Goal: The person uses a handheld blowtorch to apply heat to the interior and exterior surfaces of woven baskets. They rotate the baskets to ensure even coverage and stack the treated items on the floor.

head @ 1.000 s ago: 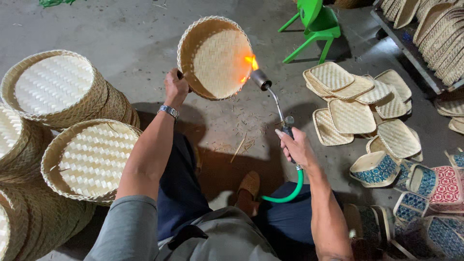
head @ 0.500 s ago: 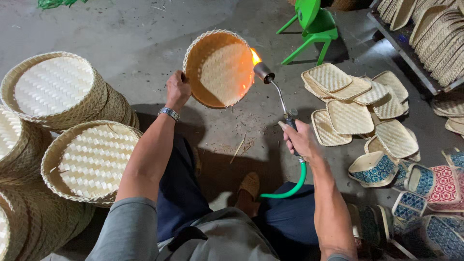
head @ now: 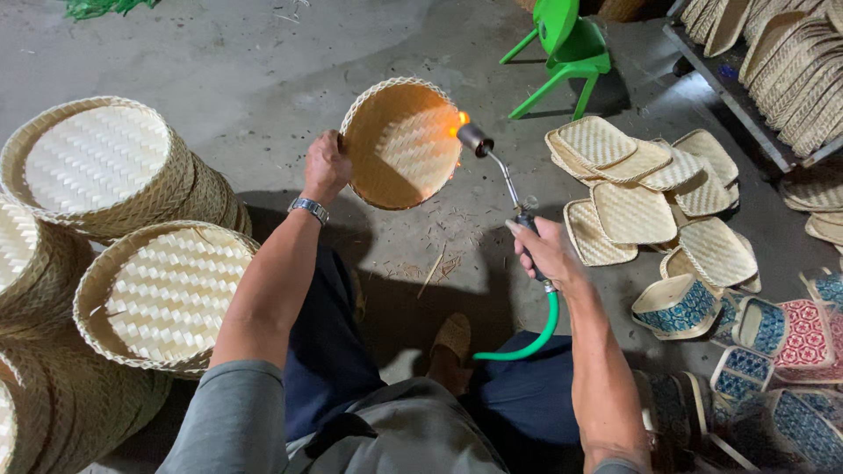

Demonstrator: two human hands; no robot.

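The fingers of the left hand [head: 325, 165] are clamped on the rim of a round woven basket [head: 399, 145], which is held in the air above the concrete floor [head: 219, 61] and tilted so its empty inside faces the person. The fingers of the right hand [head: 546, 253] are wrapped around the grip of a gas torch [head: 502, 175]; its nozzle points at the basket's right rim, where an orange flame [head: 460, 119] touches the weave. A green hose [head: 536, 333] curves down from the torch grip. To the left stand stacks of round baskets [head: 97, 167], nested one in another with nothing else in them. To the right lies a heap of flat woven trays [head: 641, 184], and nearer, small patterned boxes [head: 773, 329], open and empty. A green plastic chair [head: 566, 44] stands beyond.
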